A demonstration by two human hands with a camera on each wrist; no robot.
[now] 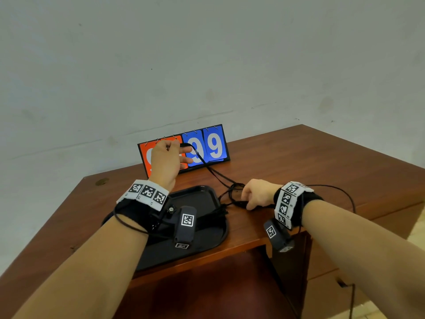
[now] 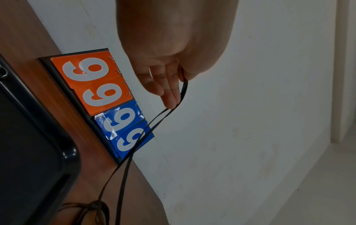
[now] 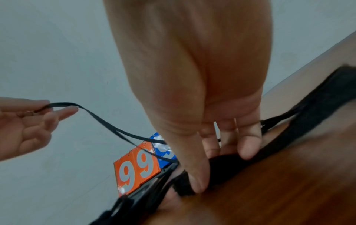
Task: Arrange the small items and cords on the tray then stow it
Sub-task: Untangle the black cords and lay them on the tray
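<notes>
A black tray (image 1: 202,199) lies on the wooden table in front of me, its corner also showing in the left wrist view (image 2: 38,152). My left hand (image 1: 177,146) is raised above the table's back and pinches a loop of the thin black cord (image 1: 207,166) between thumb and forefinger, the other fingers loose (image 2: 173,85). From there the cord (image 2: 184,88) runs down to a tangle right of the tray. My right hand (image 1: 247,203) grips that bundle on the table, thumb and fingers curled on it (image 3: 221,170). The lifted loop (image 3: 63,103) shows in the right wrist view. More black cord (image 1: 218,212) lies over the tray's right rim.
A flip scoreboard (image 1: 207,146) showing orange and blue nines stands at the table's back against the wall. The table (image 1: 299,162) stretches bare to the right. A dark red seat (image 1: 218,284) sits under the front edge, with a wooden drawer unit (image 1: 322,261) at the right.
</notes>
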